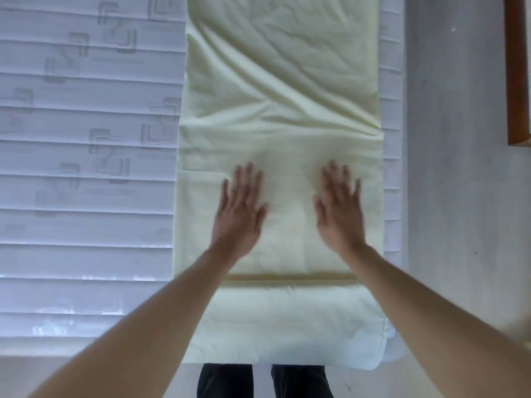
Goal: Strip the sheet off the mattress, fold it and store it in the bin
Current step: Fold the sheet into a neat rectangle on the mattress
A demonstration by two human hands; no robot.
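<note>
Both bare forearms reach in from the bottom corners and meet over the sheet (281, 116), a pale yellow-green strip folded lengthwise and laid along the right side of the mattress (86, 168). Its near end is doubled back into a thicker band that hangs over the mattress edge just above the person's dark trousers (264, 380). On the strip beyond that band, the left hand (241, 214) lies palm down with fingers straight and slightly spread, and the right hand (339, 211) lies the same way just beside it, a bare stretch of cloth between them; neither grips anything, and both are a little blurred. Diagonal creases run across the cloth farther up. To the left, the white quilted mattress top is bare, stitched in horizontal bands with square motifs. A narrow margin of mattress shows along the sheet's right edge, then grey floor (454, 196), and a brown wooden piece (517, 70) stands at the upper right edge.
</note>
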